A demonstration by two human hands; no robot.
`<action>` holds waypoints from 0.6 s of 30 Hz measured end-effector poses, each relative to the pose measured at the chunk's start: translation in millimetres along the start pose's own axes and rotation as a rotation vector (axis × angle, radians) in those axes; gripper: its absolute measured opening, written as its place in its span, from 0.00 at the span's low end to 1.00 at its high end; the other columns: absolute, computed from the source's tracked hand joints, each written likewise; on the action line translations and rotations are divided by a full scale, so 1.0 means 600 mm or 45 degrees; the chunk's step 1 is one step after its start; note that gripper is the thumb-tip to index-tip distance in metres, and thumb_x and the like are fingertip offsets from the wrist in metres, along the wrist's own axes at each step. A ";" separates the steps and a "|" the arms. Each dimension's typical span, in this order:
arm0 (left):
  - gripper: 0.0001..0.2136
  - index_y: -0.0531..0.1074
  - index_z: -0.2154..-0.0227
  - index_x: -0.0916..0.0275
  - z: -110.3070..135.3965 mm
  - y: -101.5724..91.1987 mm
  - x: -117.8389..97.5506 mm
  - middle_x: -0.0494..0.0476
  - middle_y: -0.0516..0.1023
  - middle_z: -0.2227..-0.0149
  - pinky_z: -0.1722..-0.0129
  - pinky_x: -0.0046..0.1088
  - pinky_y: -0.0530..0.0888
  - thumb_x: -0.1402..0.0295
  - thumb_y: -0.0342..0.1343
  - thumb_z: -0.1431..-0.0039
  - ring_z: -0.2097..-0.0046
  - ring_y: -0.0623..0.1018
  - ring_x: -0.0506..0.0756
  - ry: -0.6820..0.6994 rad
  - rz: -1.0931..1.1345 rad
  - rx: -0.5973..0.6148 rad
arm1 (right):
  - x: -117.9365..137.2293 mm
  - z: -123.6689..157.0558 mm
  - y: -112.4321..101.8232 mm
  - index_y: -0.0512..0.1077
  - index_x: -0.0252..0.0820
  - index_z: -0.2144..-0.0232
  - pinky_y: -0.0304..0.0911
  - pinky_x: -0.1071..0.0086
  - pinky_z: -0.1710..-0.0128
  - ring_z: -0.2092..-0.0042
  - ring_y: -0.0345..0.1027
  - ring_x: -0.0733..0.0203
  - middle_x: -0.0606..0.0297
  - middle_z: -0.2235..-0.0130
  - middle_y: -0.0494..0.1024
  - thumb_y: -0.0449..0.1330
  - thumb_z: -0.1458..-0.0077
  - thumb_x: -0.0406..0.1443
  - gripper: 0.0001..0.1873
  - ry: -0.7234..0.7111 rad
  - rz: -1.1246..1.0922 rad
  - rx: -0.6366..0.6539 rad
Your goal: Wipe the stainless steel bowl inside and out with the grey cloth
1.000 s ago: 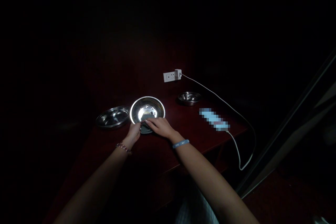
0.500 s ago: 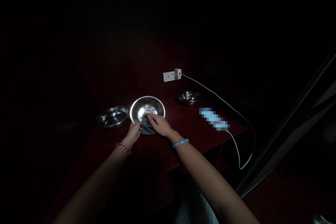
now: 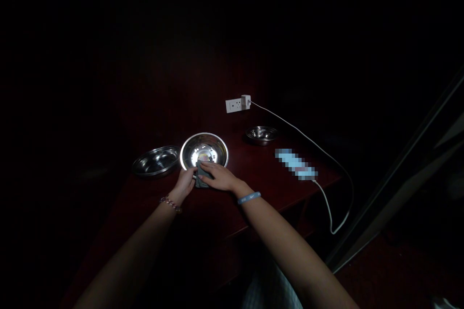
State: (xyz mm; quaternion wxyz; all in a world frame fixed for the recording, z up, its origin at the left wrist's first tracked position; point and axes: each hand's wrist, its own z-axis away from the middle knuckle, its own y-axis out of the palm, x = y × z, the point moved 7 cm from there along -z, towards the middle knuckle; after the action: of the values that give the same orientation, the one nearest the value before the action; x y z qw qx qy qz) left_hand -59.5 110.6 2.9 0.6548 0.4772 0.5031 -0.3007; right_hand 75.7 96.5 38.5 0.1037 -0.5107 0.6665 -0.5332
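Note:
A shiny metal bowl [image 3: 211, 143] is tipped towards me on the dark red table, its inside facing me. At its near left edge, my left hand [image 3: 184, 182] is closed on the rim. My right hand [image 3: 220, 177] lies over a dark grey-green cloth [image 3: 203, 181] and presses it against the bowl's near edge, with the fingers bent over the cloth. Part of the cloth and the bowl's lower edge are hidden by the hands.
A shallow metal dish [image 3: 154, 162] lies left of the bowl, and a smaller metal bowl [image 3: 261, 135] sits back right. A blurred-out lit device [image 3: 295, 164] lies on the right, with a white cable [image 3: 308, 132] running to a wall socket [image 3: 234, 105].
My right hand has slid slightly down and towards me over the bowl's near edge, and its fingers lie flatter across the cloth. My left hand and the bowl have hardly moved.

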 end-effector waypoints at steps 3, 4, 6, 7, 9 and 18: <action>0.07 0.75 0.69 0.62 0.005 0.004 0.001 0.57 0.80 0.72 0.64 0.27 0.78 0.79 0.58 0.51 0.66 0.81 0.56 -0.091 0.048 -0.032 | -0.001 0.001 0.003 0.66 0.34 0.30 0.57 0.49 0.26 0.26 0.59 0.45 0.45 0.28 0.65 0.56 0.27 0.46 0.31 0.013 0.027 0.026; 0.06 0.75 0.69 0.63 0.007 0.006 0.000 0.58 0.81 0.72 0.64 0.27 0.78 0.78 0.59 0.49 0.65 0.82 0.56 -0.102 0.070 -0.034 | -0.001 0.001 0.003 0.66 0.35 0.30 0.57 0.48 0.26 0.26 0.59 0.44 0.45 0.28 0.65 0.56 0.27 0.46 0.31 0.016 0.034 0.028; 0.03 0.76 0.69 0.64 0.010 0.007 -0.002 0.58 0.81 0.72 0.64 0.26 0.77 0.76 0.60 0.47 0.65 0.82 0.55 -0.112 0.121 -0.047 | 0.000 0.001 0.003 0.66 0.35 0.30 0.57 0.47 0.27 0.26 0.59 0.43 0.44 0.28 0.65 0.54 0.26 0.48 0.32 0.019 0.040 0.030; 0.03 0.76 0.70 0.64 0.011 0.007 -0.003 0.58 0.82 0.71 0.64 0.26 0.77 0.76 0.60 0.47 0.65 0.82 0.55 -0.119 0.144 -0.051 | 0.000 0.001 0.003 0.66 0.35 0.30 0.57 0.47 0.27 0.26 0.59 0.43 0.44 0.28 0.64 0.54 0.26 0.48 0.32 0.017 0.041 0.030; 0.02 0.77 0.70 0.64 0.011 0.007 -0.001 0.58 0.82 0.72 0.64 0.25 0.77 0.76 0.60 0.47 0.64 0.83 0.55 -0.138 0.171 -0.053 | 0.001 0.001 0.003 0.67 0.36 0.30 0.57 0.47 0.27 0.26 0.59 0.44 0.45 0.28 0.65 0.53 0.26 0.49 0.32 0.013 0.033 0.022; 0.09 0.79 0.66 0.65 0.012 0.008 -0.005 0.57 0.83 0.70 0.63 0.25 0.78 0.82 0.61 0.49 0.65 0.82 0.54 -0.136 0.172 -0.063 | 0.014 0.001 -0.010 0.72 0.39 0.34 0.60 0.53 0.29 0.29 0.65 0.49 0.51 0.31 0.72 0.52 0.25 0.48 0.28 -0.034 0.013 -0.017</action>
State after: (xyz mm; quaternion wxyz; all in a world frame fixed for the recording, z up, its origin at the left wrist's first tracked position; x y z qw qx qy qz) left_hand -53.5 105.3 7.6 0.7113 0.4770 0.4412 -0.2682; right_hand 75.5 90.2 46.7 0.1119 -0.5152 0.6712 -0.5212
